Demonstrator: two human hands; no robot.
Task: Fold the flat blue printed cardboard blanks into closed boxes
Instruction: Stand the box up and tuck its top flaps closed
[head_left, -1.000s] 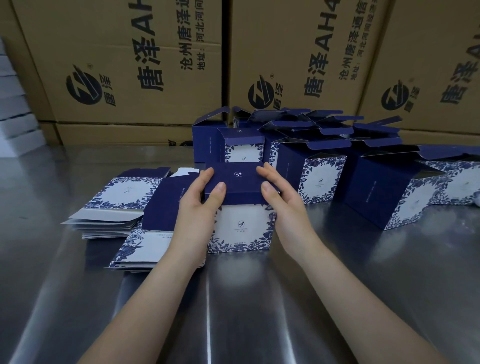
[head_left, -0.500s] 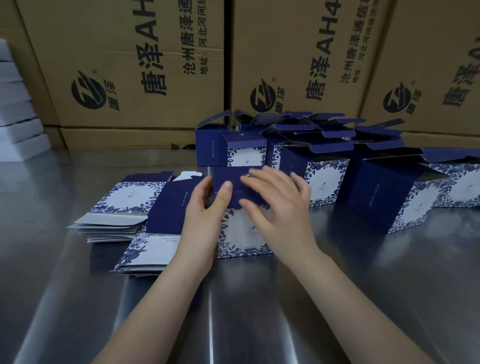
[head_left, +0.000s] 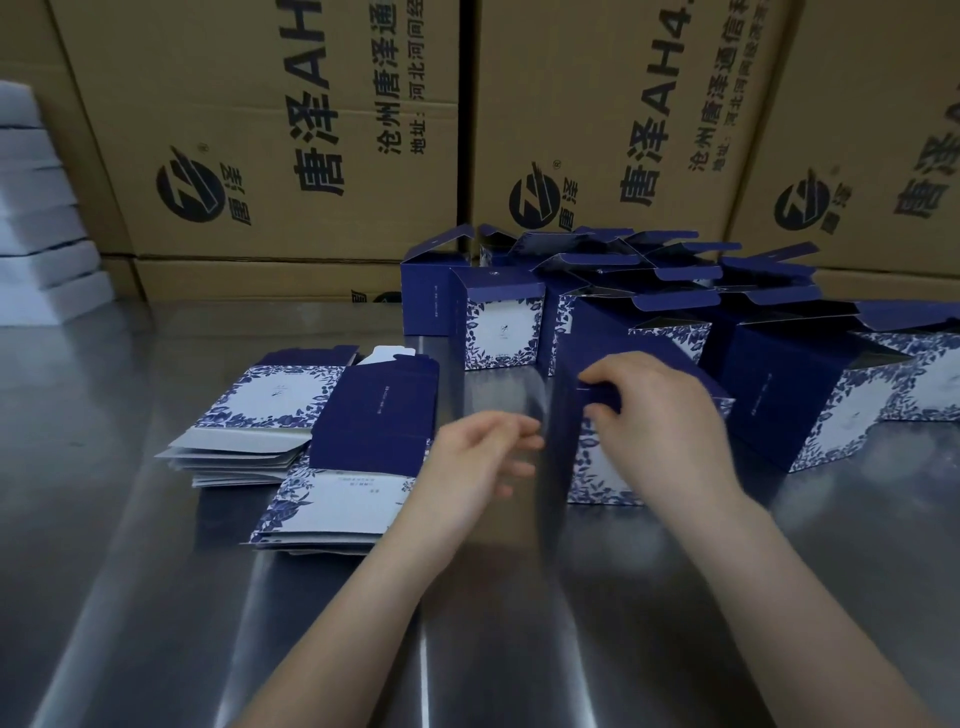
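**Status: one box in hand, upright on the tabletop**

The box stands on the tabletop just right of centre, directly in front of the person. Its white floral printed face points toward the camera and a plain dark blue wall points left. It appears to stand taller than it is wide, but motion blur smears its edges, so the long axis cannot be fixed.

- Right hand: fingers curled over the top front edge of the box, gripping it.
- Left hand: fingers loosely curled, holding nothing, just beside the blue wall. Contact cannot be told.

Counts:
- Stacks of flat blanks: two, side by side to the left of the box. The sheets per stack cannot be counted.
- Erected boxes behind and to the right: at least six. One has its top closed and most have lids raised. The rear ones overlap.
- Brown cartons along the back: three
- A pile of white slabs at far left
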